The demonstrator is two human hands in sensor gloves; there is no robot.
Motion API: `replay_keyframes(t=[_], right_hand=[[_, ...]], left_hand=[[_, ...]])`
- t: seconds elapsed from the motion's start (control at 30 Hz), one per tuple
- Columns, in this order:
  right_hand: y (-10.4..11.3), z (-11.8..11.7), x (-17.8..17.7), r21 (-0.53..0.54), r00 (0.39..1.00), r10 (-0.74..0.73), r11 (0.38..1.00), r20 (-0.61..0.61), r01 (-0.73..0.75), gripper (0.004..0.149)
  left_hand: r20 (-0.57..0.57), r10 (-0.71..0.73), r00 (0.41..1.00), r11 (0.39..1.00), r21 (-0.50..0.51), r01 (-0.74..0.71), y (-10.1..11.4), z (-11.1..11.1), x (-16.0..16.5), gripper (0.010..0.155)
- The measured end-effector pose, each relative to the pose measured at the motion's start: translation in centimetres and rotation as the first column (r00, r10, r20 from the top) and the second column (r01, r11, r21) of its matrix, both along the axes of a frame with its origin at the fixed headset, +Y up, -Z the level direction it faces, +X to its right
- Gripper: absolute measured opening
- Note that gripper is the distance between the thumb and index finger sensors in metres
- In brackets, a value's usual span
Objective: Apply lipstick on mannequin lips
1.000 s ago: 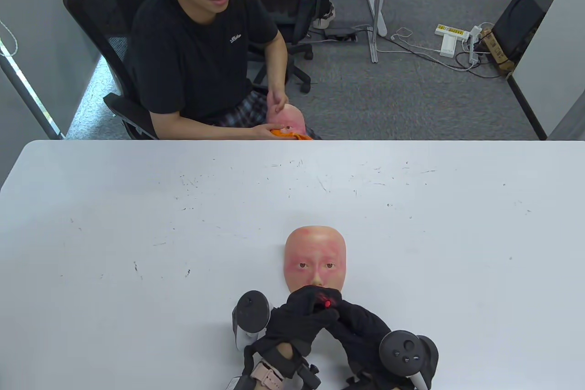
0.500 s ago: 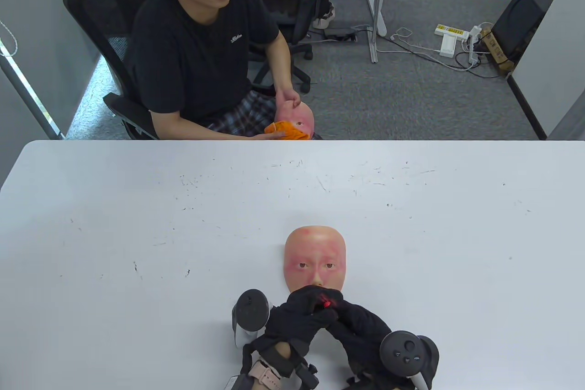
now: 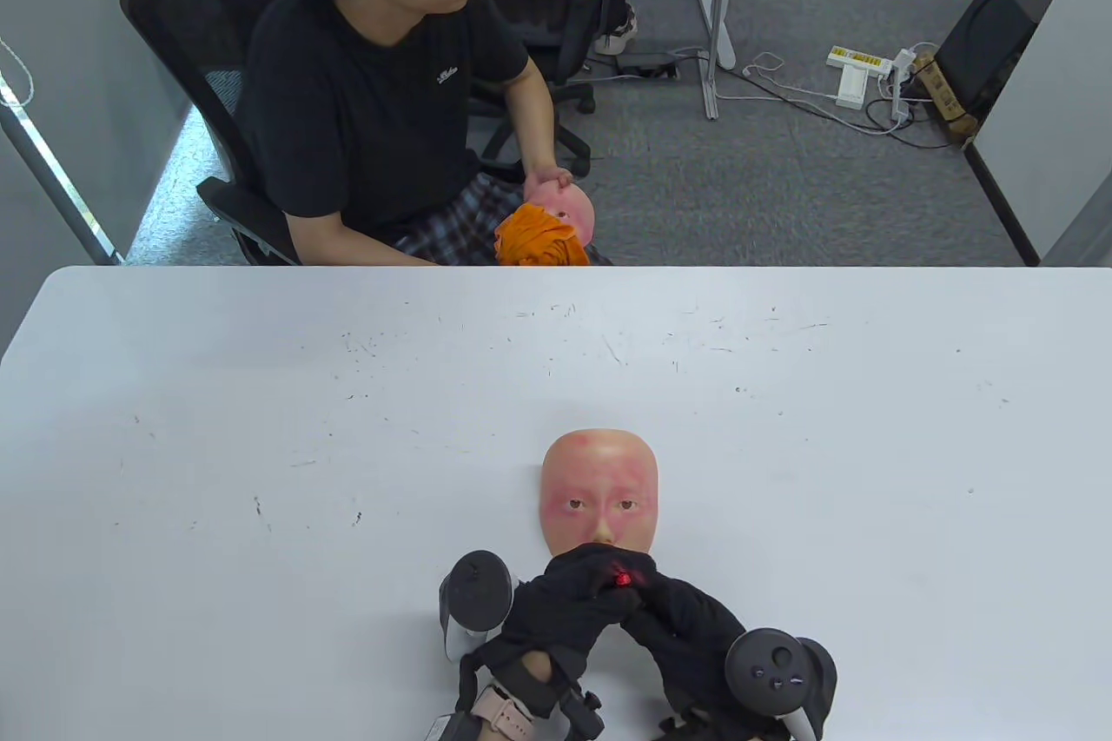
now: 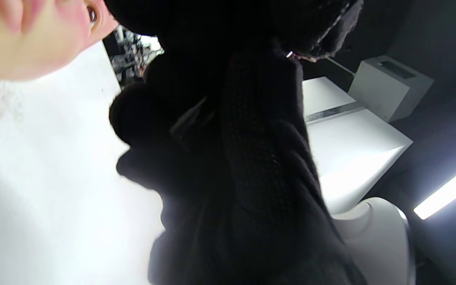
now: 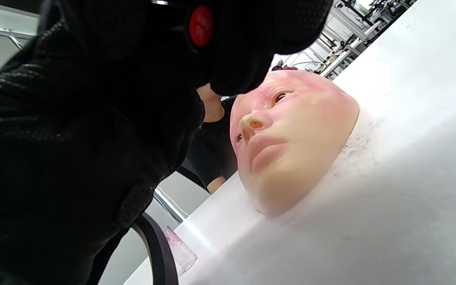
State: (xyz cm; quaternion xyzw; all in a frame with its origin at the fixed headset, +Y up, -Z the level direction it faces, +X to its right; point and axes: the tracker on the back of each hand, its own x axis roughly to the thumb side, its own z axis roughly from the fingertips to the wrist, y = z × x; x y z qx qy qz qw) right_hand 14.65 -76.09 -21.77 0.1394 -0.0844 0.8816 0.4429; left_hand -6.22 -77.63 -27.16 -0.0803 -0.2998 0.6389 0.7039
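Observation:
The mannequin face mask [image 3: 599, 489] lies face up on the white table [image 3: 261, 393], forehead pointing away from me. My left hand [image 3: 569, 602] and right hand [image 3: 673, 615] meet over its mouth and chin and hide them in the table view. Both grip the lipstick, whose red tip [image 3: 623, 578] shows between the fingers. In the right wrist view the red tip [image 5: 200, 19] sits among black fingers just above the mask [image 5: 291, 134], clear of its bare lips [image 5: 267, 152]. The left wrist view shows mostly black glove and a corner of the mask [image 4: 26, 35].
A seated person [image 3: 382, 98] behind the table's far edge holds a second mask [image 3: 569, 207] and an orange cloth [image 3: 539, 241]. A small clear plastic piece [image 5: 180, 249] lies on the table near my hands. Scuffed table surface stretches left, right and beyond the mask.
My hands have stayed over the mask's mouth, with the red tip shifting only slightly. The person behind has turned his head away and brought the orange cloth up over the second mask.

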Motion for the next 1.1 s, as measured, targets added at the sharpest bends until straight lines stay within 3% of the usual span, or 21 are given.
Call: replay_keyframes(t=[0.17, 0.33, 0.43, 0.57, 0.67, 0.87, 1.03, 1.1], right_hand=[[-0.2, 0.0, -0.2, 0.001, 1.0, 0.022, 1.0, -0.002, -0.022, 0.051], [-0.3, -0.1, -0.1, 0.001, 0.999, 0.038, 0.999, -0.015, -0.038, 0.051], [-0.5, -0.3, 0.1, -0.023, 1.0, 0.016, 1.0, -0.015, -0.016, 0.051], [-0.5, -0.3, 0.2, -0.016, 1.0, 0.017, 1.0, 0.006, -0.016, 0.052], [-0.5, -0.3, 0.1, -0.018, 1.0, 0.02, 1.0, -0.005, -0.02, 0.052], [-0.5, -0.4, 0.2, -0.022, 1.0, 0.023, 0.999, -0.016, -0.024, 0.051], [-0.5, -0.5, 0.3, -0.035, 1.0, 0.022, 0.999, -0.007, -0.022, 0.052], [-0.5, -0.5, 0.5, -0.029, 0.997, 0.071, 0.997, 0.032, -0.07, 0.051]], left_hand=[[-0.079, 0.049, 0.996, 0.997, -0.058, -0.054, -0.7, 0.2, 0.0, 0.052], [-0.015, -0.018, 1.0, 1.0, 0.018, 0.018, 0.0, -0.1, -0.1, 0.051], [0.0, -0.034, 0.999, 0.999, 0.002, 0.034, -0.3, 0.0, 0.0, 0.053], [-0.025, 0.059, 0.998, 0.994, -0.096, -0.062, -1.1, 0.3, 0.3, 0.057], [-0.052, 0.016, 0.999, 0.998, -0.062, -0.02, -0.9, 0.2, 0.1, 0.053], [-0.046, -0.059, 0.997, 0.997, 0.053, 0.062, 0.4, 0.0, -0.2, 0.051], [0.037, -0.097, 0.995, 0.995, -0.01, 0.098, 1.9, -1.1, -1.1, 0.055], [-0.108, -0.081, 0.991, 0.994, 0.068, 0.089, 3.5, -1.9, -2.0, 0.053]])
